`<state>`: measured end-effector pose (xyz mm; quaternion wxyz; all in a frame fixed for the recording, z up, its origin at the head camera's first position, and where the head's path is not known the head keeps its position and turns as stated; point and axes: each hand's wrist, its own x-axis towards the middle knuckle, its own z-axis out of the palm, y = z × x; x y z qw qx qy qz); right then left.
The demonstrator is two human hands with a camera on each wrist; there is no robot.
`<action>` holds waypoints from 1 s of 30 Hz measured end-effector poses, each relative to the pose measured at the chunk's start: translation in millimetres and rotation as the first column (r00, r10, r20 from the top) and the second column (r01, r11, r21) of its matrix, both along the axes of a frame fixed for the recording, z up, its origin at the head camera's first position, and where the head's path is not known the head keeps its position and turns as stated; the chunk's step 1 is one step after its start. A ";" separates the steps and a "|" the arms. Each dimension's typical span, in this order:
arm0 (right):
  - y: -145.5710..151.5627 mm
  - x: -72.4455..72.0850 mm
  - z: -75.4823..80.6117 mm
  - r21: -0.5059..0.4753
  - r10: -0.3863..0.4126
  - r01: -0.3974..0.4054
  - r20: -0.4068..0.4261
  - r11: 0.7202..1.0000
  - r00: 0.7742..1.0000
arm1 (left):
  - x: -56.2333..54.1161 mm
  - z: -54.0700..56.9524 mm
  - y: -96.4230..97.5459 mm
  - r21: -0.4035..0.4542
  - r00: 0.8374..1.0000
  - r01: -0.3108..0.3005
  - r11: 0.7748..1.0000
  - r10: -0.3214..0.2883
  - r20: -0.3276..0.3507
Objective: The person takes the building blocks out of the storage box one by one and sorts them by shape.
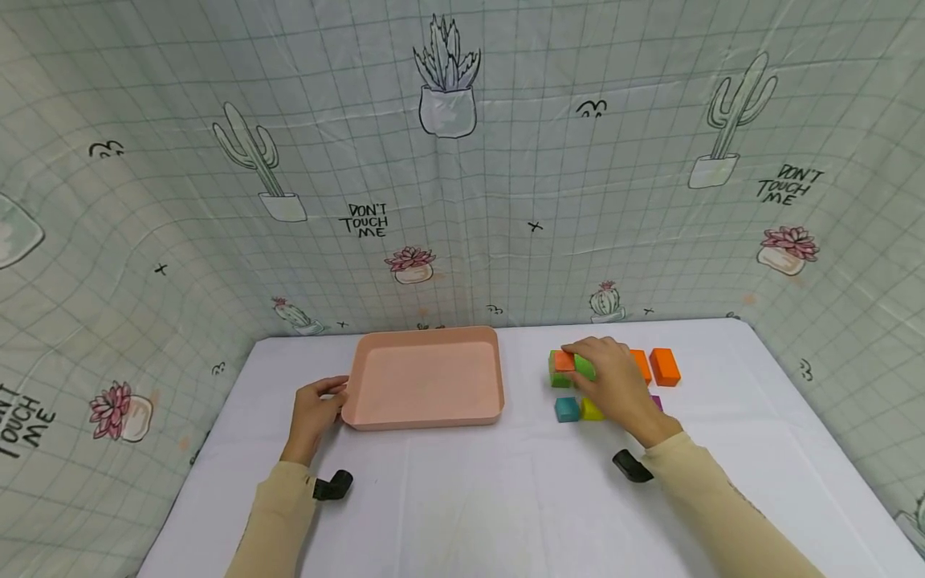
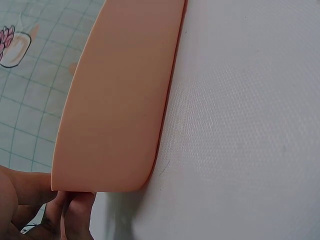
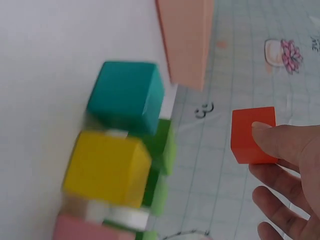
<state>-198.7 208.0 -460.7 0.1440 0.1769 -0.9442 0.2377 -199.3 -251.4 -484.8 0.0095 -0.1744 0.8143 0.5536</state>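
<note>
My right hand [image 1: 614, 377] pinches an orange block [image 3: 243, 135] between thumb and fingers, lifted above the other blocks. Below and around it are green blocks [image 1: 560, 379], partly hidden by the hand. Nearer the front sit a teal block [image 3: 125, 95] and a yellow block [image 3: 102, 167], with a pink block [image 3: 90, 229] at the lower edge of the right wrist view. At the left, my left hand [image 1: 315, 413] grips the left end of a shallow peach tray [image 1: 422, 424]; in the left wrist view its thumb is at the rim and its fingers lie against the end wall.
Two more orange blocks [image 1: 665, 367] stand right of the right hand, and a bit of a purple block [image 1: 656, 402] shows beside the wrist. Both stand on a white-covered table [image 1: 448, 498]. A cactus-print cloth [image 1: 491, 185] hangs behind and at the sides.
</note>
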 end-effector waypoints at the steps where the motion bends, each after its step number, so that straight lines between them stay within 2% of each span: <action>1: 6.4 2.2 -1.3 0.000 -0.002 0.002 -0.006 1.000 1.000 | -0.4 -0.1 0.4 -0.002 1.000 -0.001 1.000 0.001 0.002; 10: 59.8 25.6 -10.9 -0.016 -0.082 0.081 -0.045 0.997 0.996 | -0.4 0.4 0.9 -0.009 1.000 0.006 1.000 -0.006 -0.020; 21: 105.7 46.6 -23.0 -0.033 -0.172 0.170 -0.095 0.985 0.980 | 1.6 -1.0 0.7 -0.017 1.000 0.002 1.000 -0.002 -0.015; 25: 119.9 52.4 -26.5 -0.042 -0.197 0.194 -0.083 0.980 0.977 | 1.6 -0.8 0.5 -0.026 1.000 0.001 1.000 -0.001 -0.008; 30: 135.1 57.7 -31.6 -0.029 -0.222 0.221 -0.023 0.975 0.975 | 1.4 0.4 0.8 -0.018 1.000 0.001 1.000 -0.001 -0.002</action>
